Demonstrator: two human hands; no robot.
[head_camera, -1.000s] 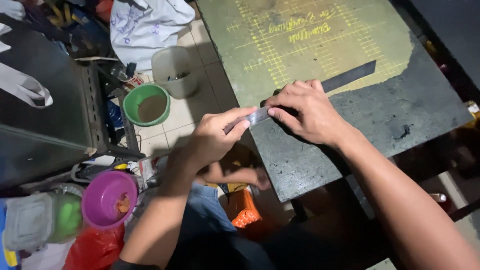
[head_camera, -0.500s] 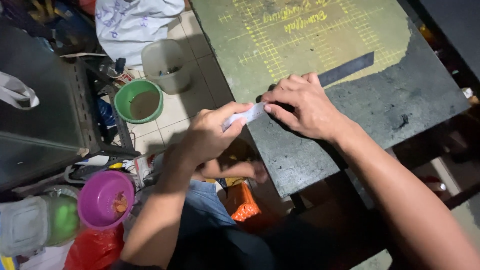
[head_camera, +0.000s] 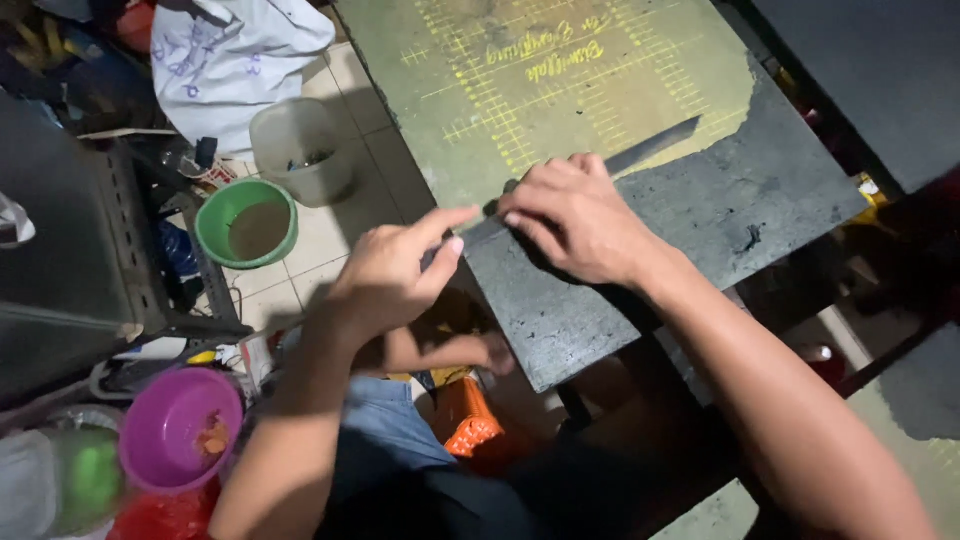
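A long dark strip (head_camera: 655, 147) lies across a worn cutting mat (head_camera: 700, 210) on a small table. My right hand (head_camera: 580, 215) presses down on the strip's near end at the mat's left edge. My left hand (head_camera: 395, 270) is just off that edge, thumb and forefinger pinching the strip's grey end (head_camera: 478, 233). The middle of the strip is hidden under my right hand.
On the tiled floor to the left stand a green bowl (head_camera: 247, 222), a clear plastic tub (head_camera: 298, 150) and a purple bowl (head_camera: 180, 428). A white bag (head_camera: 235, 55) lies at the back. A dark metal rack (head_camera: 90, 240) fills the left. An orange object (head_camera: 465, 420) sits under the table.
My left hand has slid slightly away from the mat's edge and its forefinger has stretched out over the strip's end. The view has shifted a little; my right hand stays pressed on the strip.
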